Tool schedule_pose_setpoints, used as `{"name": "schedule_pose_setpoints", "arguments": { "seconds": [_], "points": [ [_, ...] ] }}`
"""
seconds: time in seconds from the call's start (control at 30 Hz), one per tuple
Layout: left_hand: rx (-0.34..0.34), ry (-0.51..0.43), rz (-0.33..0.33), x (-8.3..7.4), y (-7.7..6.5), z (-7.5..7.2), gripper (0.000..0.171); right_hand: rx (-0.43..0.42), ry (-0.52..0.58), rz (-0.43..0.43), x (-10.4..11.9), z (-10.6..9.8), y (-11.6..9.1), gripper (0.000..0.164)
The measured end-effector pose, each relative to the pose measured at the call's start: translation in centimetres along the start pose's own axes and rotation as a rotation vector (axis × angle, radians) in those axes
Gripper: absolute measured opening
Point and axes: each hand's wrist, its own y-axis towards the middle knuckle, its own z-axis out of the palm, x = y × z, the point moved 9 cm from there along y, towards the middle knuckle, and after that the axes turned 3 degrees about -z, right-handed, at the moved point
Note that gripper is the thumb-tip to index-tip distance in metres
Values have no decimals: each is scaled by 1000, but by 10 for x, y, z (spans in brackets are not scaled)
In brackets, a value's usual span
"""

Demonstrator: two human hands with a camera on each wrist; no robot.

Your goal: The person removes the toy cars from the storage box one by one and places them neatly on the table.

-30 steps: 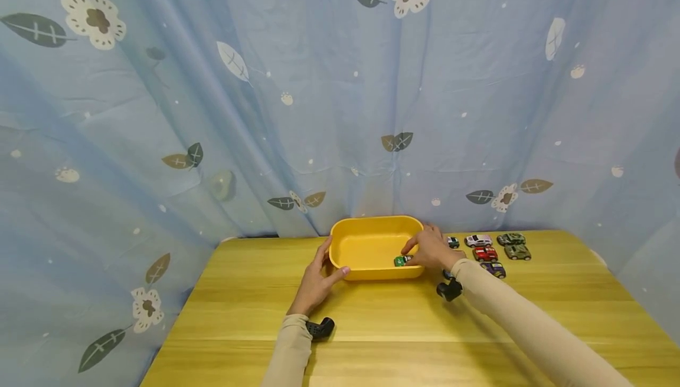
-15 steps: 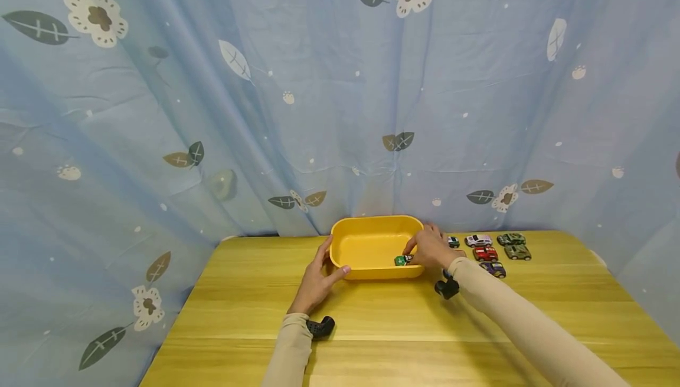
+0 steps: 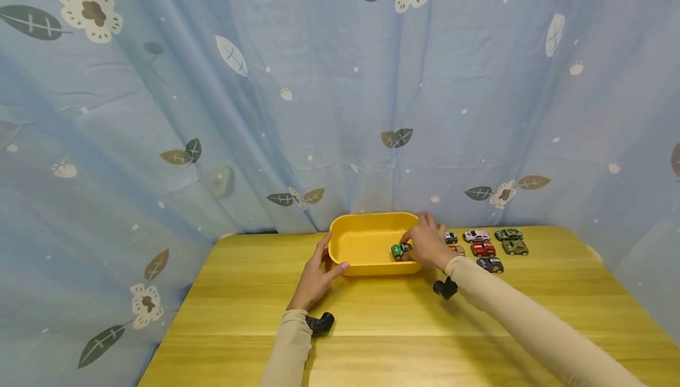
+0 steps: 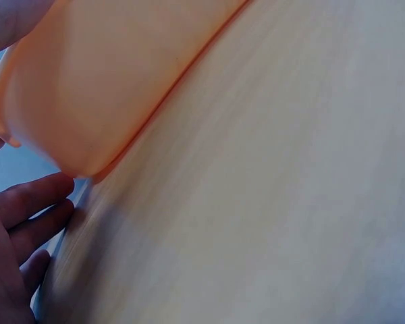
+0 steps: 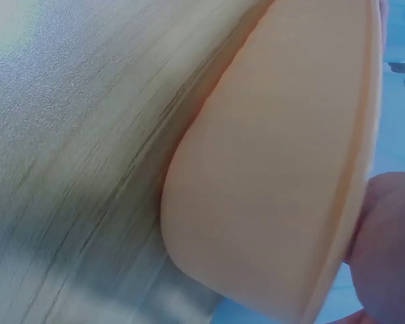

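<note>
A yellow plastic basin (image 3: 372, 269) stands at the back of the table. My left hand (image 3: 313, 278) grips its left end, thumb over the front rim; in the left wrist view several fingers (image 4: 44, 192) lie beside its lower edge. My right hand (image 3: 427, 242) reaches over the basin's right end and pinches a green toy car (image 3: 398, 251) inside it. In the right wrist view only the basin's outer wall (image 5: 270, 155) and part of the right hand (image 5: 388, 243) show; the car is hidden there.
Several toy cars stand right of the basin, among them a white one (image 3: 476, 236), a red one (image 3: 483, 249), a purple one (image 3: 490, 265) and a camouflage one (image 3: 515, 248). A blue patterned curtain (image 3: 329, 110) hangs behind the wooden table (image 3: 382, 340).
My right hand has risen slightly, and the green toy car has come up a little with it. My left hand stays on the basin's left end.
</note>
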Motion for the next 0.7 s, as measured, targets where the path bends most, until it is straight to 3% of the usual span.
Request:
{"name": "schedule_pose_setpoints", "arguments": {
  "seconds": [0.7],
  "points": [
    [-2,0,2,0,0,-1,90,-122,-61,-84,-4,-47,-18,27]
  ]
}}
